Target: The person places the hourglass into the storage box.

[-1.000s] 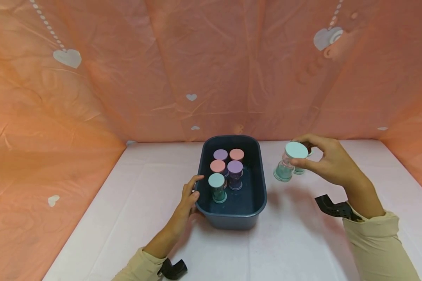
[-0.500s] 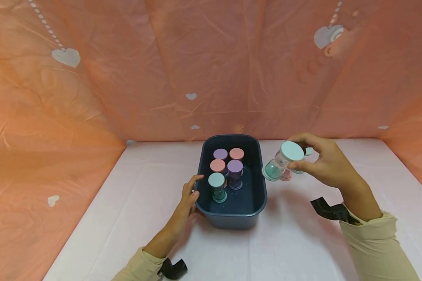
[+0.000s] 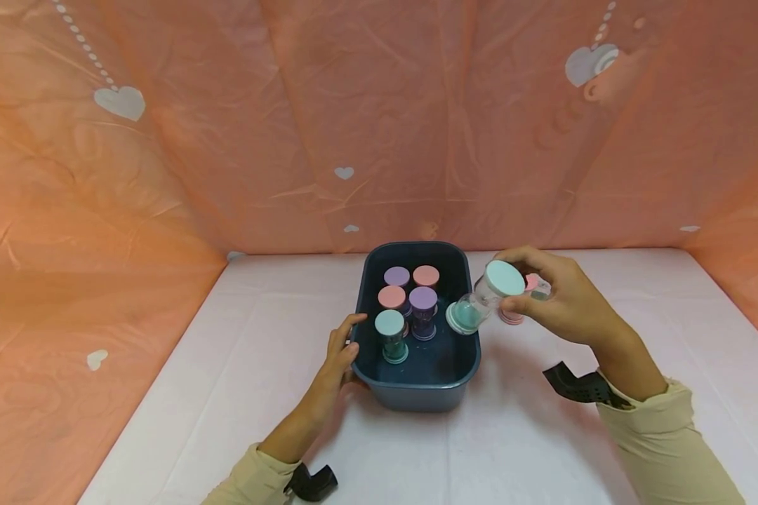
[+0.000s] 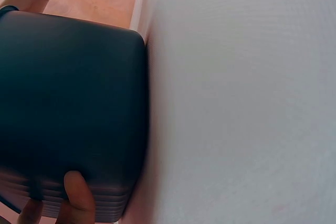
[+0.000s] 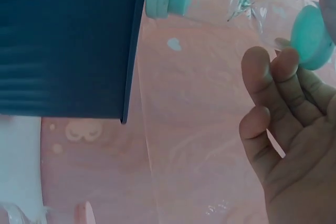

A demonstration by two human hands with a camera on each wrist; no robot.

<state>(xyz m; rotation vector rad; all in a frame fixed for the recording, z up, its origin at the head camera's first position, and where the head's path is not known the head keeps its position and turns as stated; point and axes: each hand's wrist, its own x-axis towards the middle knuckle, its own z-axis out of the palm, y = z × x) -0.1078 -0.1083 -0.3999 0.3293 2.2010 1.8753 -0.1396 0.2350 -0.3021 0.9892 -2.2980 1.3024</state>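
My right hand (image 3: 562,301) pinches a sand timer (image 3: 466,315) by its upper teal cap. Its lower end tilts left, over the right rim of a dark blue bin (image 3: 442,361). In the right wrist view, the timer's clear bulbs and narrow neck (image 5: 241,6) show beside the bin's wall (image 5: 68,51). My left hand (image 3: 331,368) rests against the bin's left side, its fingertips (image 4: 79,187) on the ribbed outer wall. Inside the bin stand a teal timer (image 3: 389,322), two purple-capped ones (image 3: 422,298) and two pink-capped ones (image 3: 391,297).
Behind my right hand, a pink timer (image 3: 512,318) and a teal-based timer (image 3: 541,290) stand partly hidden on the white table (image 3: 240,351). An orange-pink sheet with hearts (image 3: 404,126) hangs at the back and sides.
My right hand has carried the teal sand timer left to the bin, tilting it further. The pink timer behind it has come into view. My left hand has stayed at the bin.
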